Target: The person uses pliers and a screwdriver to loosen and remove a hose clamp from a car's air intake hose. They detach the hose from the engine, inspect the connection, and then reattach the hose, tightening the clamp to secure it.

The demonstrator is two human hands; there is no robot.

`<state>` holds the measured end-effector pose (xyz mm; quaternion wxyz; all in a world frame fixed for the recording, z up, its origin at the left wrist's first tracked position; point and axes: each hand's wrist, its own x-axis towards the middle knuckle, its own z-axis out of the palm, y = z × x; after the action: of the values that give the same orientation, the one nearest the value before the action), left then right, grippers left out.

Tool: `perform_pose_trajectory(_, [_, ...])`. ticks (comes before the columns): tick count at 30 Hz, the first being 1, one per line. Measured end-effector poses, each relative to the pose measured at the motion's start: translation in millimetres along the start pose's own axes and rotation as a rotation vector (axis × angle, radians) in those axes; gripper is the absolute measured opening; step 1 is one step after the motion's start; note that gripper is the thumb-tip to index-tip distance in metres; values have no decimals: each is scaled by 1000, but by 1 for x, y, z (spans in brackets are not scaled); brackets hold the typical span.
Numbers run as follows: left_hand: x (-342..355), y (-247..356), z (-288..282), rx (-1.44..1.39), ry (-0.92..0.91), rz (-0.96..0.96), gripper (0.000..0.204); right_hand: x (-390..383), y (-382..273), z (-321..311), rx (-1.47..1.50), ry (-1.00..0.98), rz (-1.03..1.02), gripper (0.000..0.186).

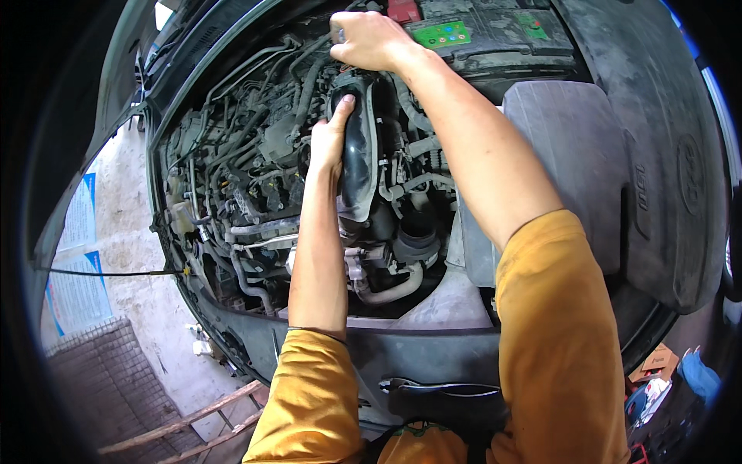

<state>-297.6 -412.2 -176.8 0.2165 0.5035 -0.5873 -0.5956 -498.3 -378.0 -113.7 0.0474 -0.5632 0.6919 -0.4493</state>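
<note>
My left hand [331,139] grips a long, glossy black plastic part [358,174] in the middle of the engine bay, its thumb lying along the top and its fingers mostly hidden. Above that part's upper end, my right hand [363,40] is curled closed, with a small metallic glint at its fingers; what it holds there is hidden. Hoses and pipes [406,189] surround the black part, and a dark round opening [417,232] shows below it on the right.
A grey plastic cover [564,139] fills the right, below the battery area with a green label [442,35]. A slim rod [116,273] crosses at left. A wooden ladder [185,421] stands lower left; a cardboard box [655,359] and blue cloth [699,375] lie lower right.
</note>
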Motion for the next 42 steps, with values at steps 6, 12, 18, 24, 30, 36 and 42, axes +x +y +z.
perform_pose_trajectory(6, [-12, -1, -11, 101, 89, 108, 85, 6, -8, -8, 116, 141, 46, 20])
perform_pose_trajectory(12, [-79, 4, -16, 423, 62, 327, 77, 10, -8, -13, 99, 259, 94, 28])
perform_pose_trajectory(18, [-95, -54, -23, 524, 186, 468, 90, 9, -76, -9, 630, 294, -65, 3])
perform_pose_trajectory(24, [-97, -37, -13, 577, 93, 438, 90, -2, -99, 17, 373, -16, -15, 2])
perform_pose_trajectory(30, [-95, -42, -17, 561, 123, 439, 91, -8, -93, 58, 69, -67, -56, 8])
perform_pose_trajectory(36, [-97, -42, -18, 551, 126, 445, 92, -3, -111, 55, 326, -106, 25, 6])
perform_pose_trajectory(42, [-96, -39, -19, 539, 126, 439, 91, -5, -99, 66, 126, -188, -77, 7])
